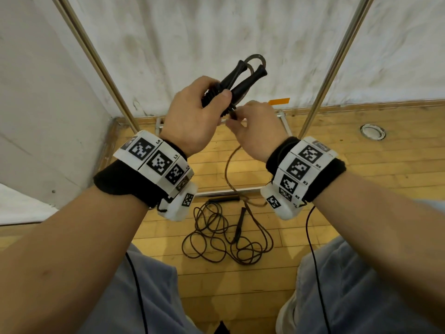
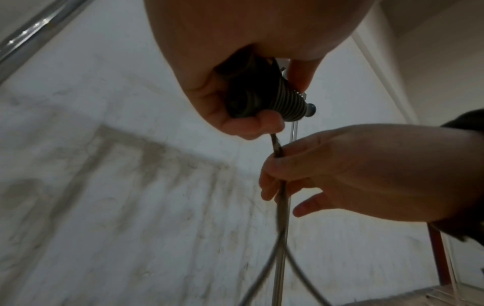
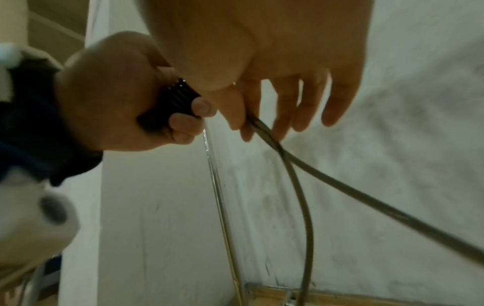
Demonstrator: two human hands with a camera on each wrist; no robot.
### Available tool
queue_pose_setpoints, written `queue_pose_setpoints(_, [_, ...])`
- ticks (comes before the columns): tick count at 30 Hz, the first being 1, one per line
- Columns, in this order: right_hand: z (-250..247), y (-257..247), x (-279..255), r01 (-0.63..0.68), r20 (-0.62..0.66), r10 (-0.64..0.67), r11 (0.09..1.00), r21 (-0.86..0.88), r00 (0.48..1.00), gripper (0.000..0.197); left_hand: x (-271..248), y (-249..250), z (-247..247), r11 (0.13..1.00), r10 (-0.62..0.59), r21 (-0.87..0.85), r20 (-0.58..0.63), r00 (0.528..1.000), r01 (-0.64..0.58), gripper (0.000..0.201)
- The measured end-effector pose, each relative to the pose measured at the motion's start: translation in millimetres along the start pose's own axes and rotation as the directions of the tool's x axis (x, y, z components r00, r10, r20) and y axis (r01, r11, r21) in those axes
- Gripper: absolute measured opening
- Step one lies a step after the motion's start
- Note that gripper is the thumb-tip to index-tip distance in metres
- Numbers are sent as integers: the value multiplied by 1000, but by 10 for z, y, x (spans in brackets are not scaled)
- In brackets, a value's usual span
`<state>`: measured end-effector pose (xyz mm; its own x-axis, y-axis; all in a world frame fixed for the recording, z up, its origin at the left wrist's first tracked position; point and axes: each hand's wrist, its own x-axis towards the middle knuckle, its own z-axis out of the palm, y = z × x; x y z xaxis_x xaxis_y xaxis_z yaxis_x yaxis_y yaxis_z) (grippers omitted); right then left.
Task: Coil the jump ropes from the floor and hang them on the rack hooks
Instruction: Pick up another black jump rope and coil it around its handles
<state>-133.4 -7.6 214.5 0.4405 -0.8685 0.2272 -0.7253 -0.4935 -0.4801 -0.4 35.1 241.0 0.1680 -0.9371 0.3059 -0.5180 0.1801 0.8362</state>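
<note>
My left hand (image 1: 204, 102) grips the two black handles (image 1: 243, 79) of a jump rope, held side by side and pointing up and away; their ribbed ends (image 2: 264, 97) show below the fist. Just under it, my right hand (image 1: 250, 121) pinches that rope's cord (image 2: 281, 196) between thumb and fingers. The cord (image 1: 228, 165) hangs in a loop down to the floor. A second black jump rope (image 1: 224, 235) lies in a loose tangle on the wooden floor between my knees, its handle (image 1: 239, 227) on top.
Two slanted metal rack poles (image 1: 337, 61) frame the hands, with the rack's base bars (image 1: 226, 192) on the floor. A white wall stands behind and at left. An orange tape strip (image 1: 279, 101) and a round floor fitting (image 1: 372, 132) lie to the right.
</note>
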Motion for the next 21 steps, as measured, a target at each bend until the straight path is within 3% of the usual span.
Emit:
queue_pose_setpoints(2, [-10, 18, 46, -104, 13, 103, 993, 58, 995, 22, -16, 25, 25, 1000, -7, -17, 19, 1000, 8, 21])
queue_pose_setpoints(3, [4, 22, 64, -181, 87, 165, 956, 232, 982, 19, -18, 38, 29, 999, -12, -31, 23, 1000, 13, 20])
queue_pose_setpoints(5, [19, -18, 65, -360, 306, 207, 695, 623, 929, 13, -9, 57, 14, 998, -13, -59, 20, 1000, 14, 21])
queue_pose_setpoints(6, [20, -23, 54, -404, 373, 177, 566, 718, 911, 13, -4, 67, -6, 997, -13, -75, 16, 1000, 14, 23])
queue_pose_setpoints(7, [13, -10, 55, -412, 393, 154, 523, 746, 907, 16, 8, 70, -32, 996, -17, -90, 9, 1000, 18, 25])
queue_pose_setpoints(8, [11, 13, 64, -397, 378, 151, 537, 744, 913, 18, 23, 67, -60, 995, -26, -101, -1, 1000, 25, 25])
queue_pose_setpoints(12, [-13, 52, 92, -259, 180, 190, 792, 553, 965, 27, 68, 34, -152, 995, -39, -97, -72, 997, 32, 15])
queue_pose_setpoints(16, [-10, -40, 79, -251, 210, 150, 727, 639, 966, 30, 111, -12, -187, 1000, 10, 1, -122, 992, -10, 16])
queue_pose_setpoints(19, [-73, -53, 98, -145, 85, 118, 852, 503, 989, 23, 147, -76, -229, 989, 1, 149, -118, 993, 16, 29])
queue_pose_setpoints(21, [-118, -37, 95, -103, 69, 83, 914, 392, 994, 23, 148, -125, -233, 960, -2, 279, -103, 995, 31, 34])
